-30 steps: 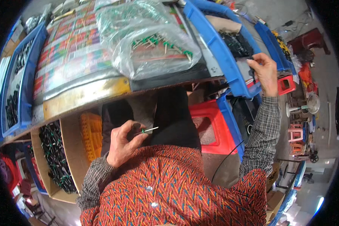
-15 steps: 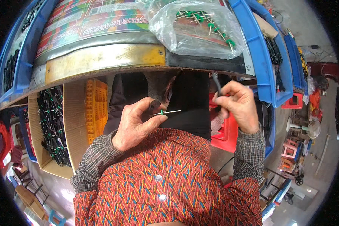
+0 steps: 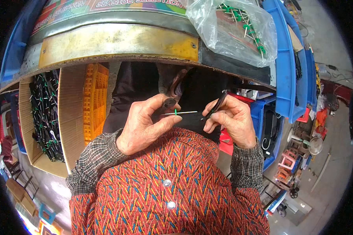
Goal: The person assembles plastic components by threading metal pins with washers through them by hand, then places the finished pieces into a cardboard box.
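A broad bench (image 3: 117,44) fills the arc from eleven round to one o'clock, its metal lip scuffed, and a bright printed covering (image 3: 145,4) lies further back. A little past two o'clock I can see a long blue tray (image 3: 285,78) hanging out at the bench's end; at nine o'clock stands an open cardboard box (image 3: 72,117), well filled with black parts (image 3: 47,117) showing bits of green and pale rod. A clear plastic bag (image 3: 219,39) sags over the bench at one o'clock with green-and-pale pins inside, and an orange crate (image 3: 95,102) sits just inboard of the box. Both hands meet over the lap near the middle of the dial. The right hand (image 3: 237,123), at three, has its fingers closed on a slim black piece (image 3: 219,102). The left hand (image 3: 147,125), between eight and nine, cradles a dark round-ended piece (image 3: 169,103), while its thumb and fingers pinch a green-collared pin (image 3: 188,112) dead centre, the pale tip pointing to three, near the black piece but apart from it. I'd judge the step in hand to be bringing pin and black piece face to face; the next move seems to call for a steady pinch and careful lining-up. As for writing, bold capitals run across the covering, cut off by the top of the view, and I read no label on the pieces held
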The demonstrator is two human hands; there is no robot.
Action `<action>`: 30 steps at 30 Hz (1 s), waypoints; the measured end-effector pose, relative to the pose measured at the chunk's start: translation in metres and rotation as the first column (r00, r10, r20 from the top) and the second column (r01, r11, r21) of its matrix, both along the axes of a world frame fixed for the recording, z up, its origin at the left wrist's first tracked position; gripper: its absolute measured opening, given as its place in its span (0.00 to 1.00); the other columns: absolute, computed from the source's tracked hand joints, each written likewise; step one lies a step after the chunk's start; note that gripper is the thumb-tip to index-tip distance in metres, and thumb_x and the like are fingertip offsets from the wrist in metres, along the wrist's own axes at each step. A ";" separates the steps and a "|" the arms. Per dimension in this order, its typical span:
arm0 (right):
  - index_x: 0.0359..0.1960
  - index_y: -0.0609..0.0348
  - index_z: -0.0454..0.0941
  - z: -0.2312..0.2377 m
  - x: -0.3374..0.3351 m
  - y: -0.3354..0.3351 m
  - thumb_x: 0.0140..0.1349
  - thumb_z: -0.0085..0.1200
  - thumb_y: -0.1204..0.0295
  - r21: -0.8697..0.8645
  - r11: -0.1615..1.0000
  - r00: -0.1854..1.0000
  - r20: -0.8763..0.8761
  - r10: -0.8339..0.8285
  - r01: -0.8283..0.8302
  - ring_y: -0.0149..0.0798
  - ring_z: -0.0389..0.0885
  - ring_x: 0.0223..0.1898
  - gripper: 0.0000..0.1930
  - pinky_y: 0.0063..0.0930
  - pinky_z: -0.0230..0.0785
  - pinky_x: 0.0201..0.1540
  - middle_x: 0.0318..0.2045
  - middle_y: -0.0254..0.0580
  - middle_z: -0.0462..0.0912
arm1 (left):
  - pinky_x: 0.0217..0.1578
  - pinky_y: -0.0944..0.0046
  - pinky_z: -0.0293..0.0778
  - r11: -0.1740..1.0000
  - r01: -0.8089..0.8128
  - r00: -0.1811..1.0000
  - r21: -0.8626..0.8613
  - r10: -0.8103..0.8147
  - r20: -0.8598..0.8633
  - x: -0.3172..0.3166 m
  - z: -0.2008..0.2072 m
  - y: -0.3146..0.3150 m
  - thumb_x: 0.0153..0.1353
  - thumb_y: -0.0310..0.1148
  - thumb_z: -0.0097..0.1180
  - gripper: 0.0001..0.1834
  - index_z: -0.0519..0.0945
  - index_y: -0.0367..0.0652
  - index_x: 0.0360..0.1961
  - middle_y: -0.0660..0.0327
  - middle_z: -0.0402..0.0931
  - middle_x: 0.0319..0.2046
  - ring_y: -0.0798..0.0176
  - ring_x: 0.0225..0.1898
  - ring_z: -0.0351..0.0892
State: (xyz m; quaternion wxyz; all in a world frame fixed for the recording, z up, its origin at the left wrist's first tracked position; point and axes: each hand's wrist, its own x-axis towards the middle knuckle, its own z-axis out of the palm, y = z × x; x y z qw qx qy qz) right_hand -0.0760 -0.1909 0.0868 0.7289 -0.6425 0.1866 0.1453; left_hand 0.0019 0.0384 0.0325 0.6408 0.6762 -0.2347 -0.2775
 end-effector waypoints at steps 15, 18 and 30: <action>0.37 0.69 0.75 -0.045 -0.005 0.013 0.55 0.59 0.79 0.261 0.959 0.969 0.186 -0.164 0.112 0.43 0.83 0.26 0.10 0.34 0.80 0.29 0.34 0.56 0.81 | 0.26 0.67 0.71 0.998 0.006 1.000 -0.062 -0.005 0.007 0.000 -0.013 -0.005 0.52 0.27 0.65 0.13 0.77 0.35 0.37 0.56 0.75 0.24 0.65 0.24 0.77; 0.36 0.68 0.74 -0.050 -0.003 0.015 0.55 0.60 0.79 0.299 0.947 0.964 0.198 -0.180 0.115 0.45 0.83 0.26 0.09 0.36 0.80 0.29 0.34 0.59 0.80 | 0.25 0.69 0.69 0.998 -0.012 1.000 -0.062 0.012 0.001 -0.002 -0.017 -0.009 0.52 0.27 0.65 0.12 0.78 0.36 0.36 0.60 0.75 0.24 0.69 0.23 0.74; 0.35 0.67 0.74 -0.064 -0.003 0.014 0.54 0.59 0.83 0.300 0.947 0.949 0.250 -0.192 0.113 0.47 0.83 0.28 0.08 0.39 0.80 0.31 0.37 0.61 0.80 | 0.25 0.73 0.67 0.998 -0.017 0.999 -0.063 0.015 -0.043 0.000 -0.021 -0.014 0.53 0.26 0.65 0.09 0.79 0.38 0.35 0.66 0.74 0.23 0.77 0.23 0.69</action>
